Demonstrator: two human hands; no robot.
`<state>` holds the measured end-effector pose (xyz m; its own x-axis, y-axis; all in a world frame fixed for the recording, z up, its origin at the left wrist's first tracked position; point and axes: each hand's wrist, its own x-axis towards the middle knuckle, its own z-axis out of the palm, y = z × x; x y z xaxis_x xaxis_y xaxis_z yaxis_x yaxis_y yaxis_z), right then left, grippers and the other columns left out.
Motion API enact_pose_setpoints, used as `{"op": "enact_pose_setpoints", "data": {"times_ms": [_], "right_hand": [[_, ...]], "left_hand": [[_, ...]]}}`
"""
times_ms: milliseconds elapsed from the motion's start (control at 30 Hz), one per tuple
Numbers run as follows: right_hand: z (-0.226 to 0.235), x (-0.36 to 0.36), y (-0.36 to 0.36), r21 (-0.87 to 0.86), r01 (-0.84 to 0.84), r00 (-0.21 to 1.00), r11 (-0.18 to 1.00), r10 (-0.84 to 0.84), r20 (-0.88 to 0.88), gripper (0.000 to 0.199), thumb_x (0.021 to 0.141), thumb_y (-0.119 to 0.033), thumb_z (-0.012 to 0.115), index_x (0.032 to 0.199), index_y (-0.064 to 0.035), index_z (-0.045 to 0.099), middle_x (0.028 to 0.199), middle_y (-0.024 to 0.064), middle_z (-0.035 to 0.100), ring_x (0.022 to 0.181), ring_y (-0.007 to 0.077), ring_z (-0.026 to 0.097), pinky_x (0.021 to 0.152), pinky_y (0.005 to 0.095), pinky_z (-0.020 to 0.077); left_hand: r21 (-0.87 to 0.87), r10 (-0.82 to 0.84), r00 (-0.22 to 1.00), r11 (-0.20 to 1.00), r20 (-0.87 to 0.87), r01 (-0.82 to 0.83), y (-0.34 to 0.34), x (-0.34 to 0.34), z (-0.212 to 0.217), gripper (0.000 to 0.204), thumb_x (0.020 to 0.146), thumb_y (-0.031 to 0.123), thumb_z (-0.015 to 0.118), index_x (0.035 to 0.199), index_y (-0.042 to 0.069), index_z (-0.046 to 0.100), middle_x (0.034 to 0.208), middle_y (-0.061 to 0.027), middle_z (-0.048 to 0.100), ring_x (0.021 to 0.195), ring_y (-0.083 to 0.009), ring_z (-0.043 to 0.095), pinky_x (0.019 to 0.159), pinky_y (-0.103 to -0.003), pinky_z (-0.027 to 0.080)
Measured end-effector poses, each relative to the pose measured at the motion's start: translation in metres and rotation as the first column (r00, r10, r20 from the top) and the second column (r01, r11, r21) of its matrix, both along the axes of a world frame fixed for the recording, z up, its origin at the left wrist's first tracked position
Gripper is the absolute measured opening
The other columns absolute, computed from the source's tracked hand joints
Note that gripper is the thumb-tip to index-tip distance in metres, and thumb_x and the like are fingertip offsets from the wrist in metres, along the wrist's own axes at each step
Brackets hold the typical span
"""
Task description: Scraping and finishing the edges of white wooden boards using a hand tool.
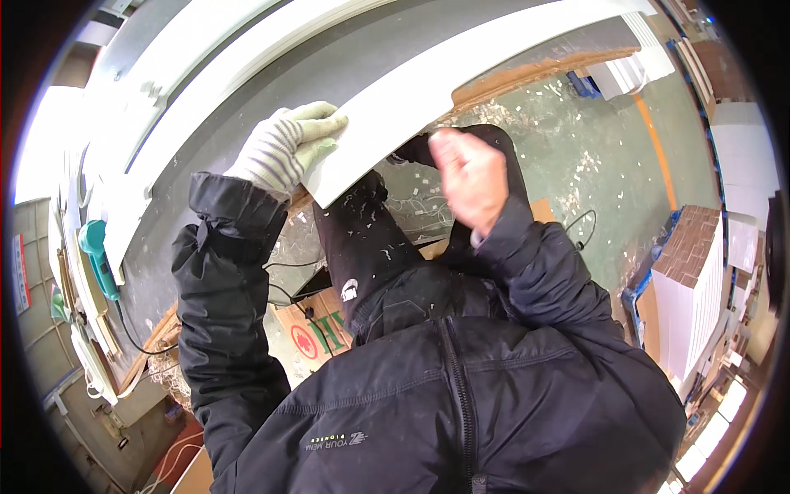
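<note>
The dark grey bench (239,136) takes up the upper part of the view, its worn brown edge facing the person. A long white strip (403,103) runs along that edge, its near end reaching out past it above the person's legs, its far end toward the upper right. More white lengths (185,95) lie on the far side of the bench, apart from this one.

As a judgement, the handling of this strip is under way rather than over: it lies out with a hand at its end. A short step shows in its near edge, but whether that is a cut cannot be told. What has been finished on the strip and what is left to do, the view does not show.

The left hand (288,146), in a striped knit glove, touches the strip's near end. Its grip is nearly together, thumb and fingertips on or over the edge; whether it pinches the strip cannot be told, as the underside is hidden. The right hand (472,177), bare and blurred, is off the strip, above the legs. Its fingers look loosely curled; how far that grip is closed, or whether it hides something small, cannot be told.

A green corded tool (97,251) lies at the far left, and tiny white chips (568,177) dot the floor (609,156).
</note>
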<state>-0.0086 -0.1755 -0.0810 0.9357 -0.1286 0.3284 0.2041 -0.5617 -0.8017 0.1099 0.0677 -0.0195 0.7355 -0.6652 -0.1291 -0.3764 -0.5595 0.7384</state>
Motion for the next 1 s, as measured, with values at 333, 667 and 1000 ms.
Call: {"op": "enact_pose_setpoints", "data": {"times_ms": [333,667,1000], "right_hand": [[0.016,-0.018,0.049,0.033,-0.247,0.961,0.968,0.250,-0.120,0.025,0.099,-0.025,0.052,0.097,-0.0042,0.066,0.080,0.0216,0.064,0.074,0.0395,0.064,0.063,0.0471,0.0525],[0.025,-0.030,0.075,0.155,-0.394,0.905,0.906,0.412,-0.110,0.019,0.097,-0.018,0.055,0.096,-0.0031,0.067,0.078,0.0217,0.063,0.069,0.0374,0.063,0.064,0.0424,0.0524],[-0.014,-0.031,0.075,0.217,-0.284,0.959,0.934,0.274,0.078,0.028,0.100,-0.025,0.053,0.099,0.0004,0.066,0.092,0.0232,0.067,0.086,0.0429,0.065,0.076,0.0461,0.0539]], "left_hand": [[-0.028,0.050,0.986,0.998,-0.161,-0.055,-0.001,0.005,-0.001,0.025,0.090,-0.001,0.067,0.115,0.000,0.067,0.101,-0.0018,0.068,0.095,-0.0076,0.058,0.086,-0.024,0.047],[-0.054,0.109,0.959,0.990,-0.260,-0.128,-0.003,0.003,-0.002,0.021,0.092,0.005,0.069,0.112,0.000,0.068,0.095,0.0020,0.066,0.093,-0.0050,0.055,0.084,-0.022,0.046],[-0.065,0.096,0.979,0.992,-0.180,-0.110,-0.002,0.007,-0.007,0.023,0.091,0.001,0.069,0.114,-0.001,0.069,0.101,0.0002,0.070,0.095,-0.0076,0.059,0.089,-0.024,0.047]]}}
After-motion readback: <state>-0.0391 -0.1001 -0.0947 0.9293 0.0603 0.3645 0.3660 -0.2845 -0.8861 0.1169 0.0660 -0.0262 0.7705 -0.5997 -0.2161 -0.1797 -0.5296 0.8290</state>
